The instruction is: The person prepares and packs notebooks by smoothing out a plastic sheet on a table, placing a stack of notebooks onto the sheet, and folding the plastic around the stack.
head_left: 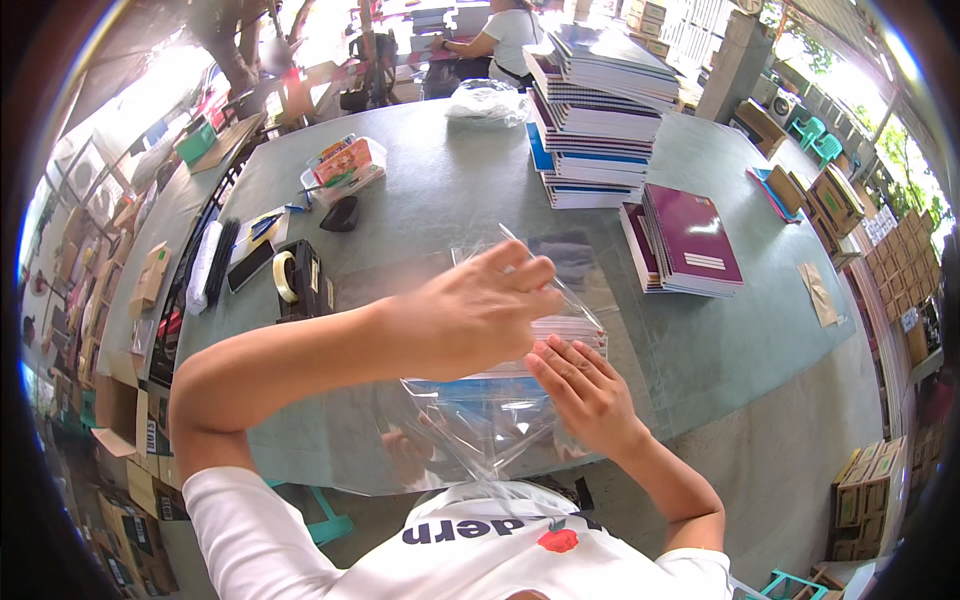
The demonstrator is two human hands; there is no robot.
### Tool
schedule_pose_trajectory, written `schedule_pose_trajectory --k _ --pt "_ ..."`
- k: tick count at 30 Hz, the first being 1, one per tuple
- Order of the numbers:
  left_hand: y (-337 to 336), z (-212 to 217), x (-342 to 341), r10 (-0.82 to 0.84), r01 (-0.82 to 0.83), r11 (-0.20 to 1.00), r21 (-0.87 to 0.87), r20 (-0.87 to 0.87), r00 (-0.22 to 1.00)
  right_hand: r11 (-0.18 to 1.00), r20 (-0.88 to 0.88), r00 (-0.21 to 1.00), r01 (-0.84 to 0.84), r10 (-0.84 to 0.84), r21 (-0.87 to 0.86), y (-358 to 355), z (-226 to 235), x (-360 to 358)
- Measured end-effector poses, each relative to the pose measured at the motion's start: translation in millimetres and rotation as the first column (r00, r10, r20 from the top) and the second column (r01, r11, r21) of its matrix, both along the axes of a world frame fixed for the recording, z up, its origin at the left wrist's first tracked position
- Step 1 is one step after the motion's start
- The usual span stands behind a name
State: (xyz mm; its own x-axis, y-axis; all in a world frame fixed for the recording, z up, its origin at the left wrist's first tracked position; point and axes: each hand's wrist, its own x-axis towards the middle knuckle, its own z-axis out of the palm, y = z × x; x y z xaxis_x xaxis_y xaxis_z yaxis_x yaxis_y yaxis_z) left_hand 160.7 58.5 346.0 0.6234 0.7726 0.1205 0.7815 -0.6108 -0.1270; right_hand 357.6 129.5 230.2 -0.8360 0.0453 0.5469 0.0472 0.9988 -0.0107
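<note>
In front of my body, a bundle of notebooks (572, 330) lies within clear plastic film (490, 425), its white page edges and a blue strip showing through. My left hand (485, 305) reaches across the bundle, fingers curled and pinching a raised part of the film. That hand covers much of the bundle. My right hand (588, 395) rests on the bundle's right side, fingers stretched out flat and side by side against the film. Loose film trails from the bundle towards my shirt. Beneath and beyond it, flat clear sheets lie on the grey-green table (430, 180).
A tall notebook stack (600, 120) stands at the far side, with maroon notebooks (695, 240) nearer right. To the left are a tape dispenser (300, 280), a black phone (250, 267) and a plastic container (370, 165). Crumpled clear plastic (485, 103) and a seated person (505, 40) are beyond.
</note>
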Motion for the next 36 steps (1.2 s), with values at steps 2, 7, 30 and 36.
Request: schedule_pose_trajectory --k 2,7,30,36 --pt "10 -12 4 0.013 -0.017 0.999 -0.049 -0.073 0.997 1.000 -0.038 0.999 -0.006 0.007 0.025 -2 2 -2" --pt "4 -9 5 0.076 -0.075 0.997 0.014 -0.161 0.984 0.996 -0.037 0.998 0.044 -0.041 0.074 -15 16 -9" --pt "-30 5 -19 0.162 -0.321 0.935 0.150 0.623 0.765 0.816 0.204 0.917 -0.183 0.343 -0.549 27 50 -30" --pt "9 71 -16 0.449 -0.524 0.802 -0.287 -0.290 0.846 0.787 0.159 0.916 -0.216 0.368 -0.578 35 46 -28"
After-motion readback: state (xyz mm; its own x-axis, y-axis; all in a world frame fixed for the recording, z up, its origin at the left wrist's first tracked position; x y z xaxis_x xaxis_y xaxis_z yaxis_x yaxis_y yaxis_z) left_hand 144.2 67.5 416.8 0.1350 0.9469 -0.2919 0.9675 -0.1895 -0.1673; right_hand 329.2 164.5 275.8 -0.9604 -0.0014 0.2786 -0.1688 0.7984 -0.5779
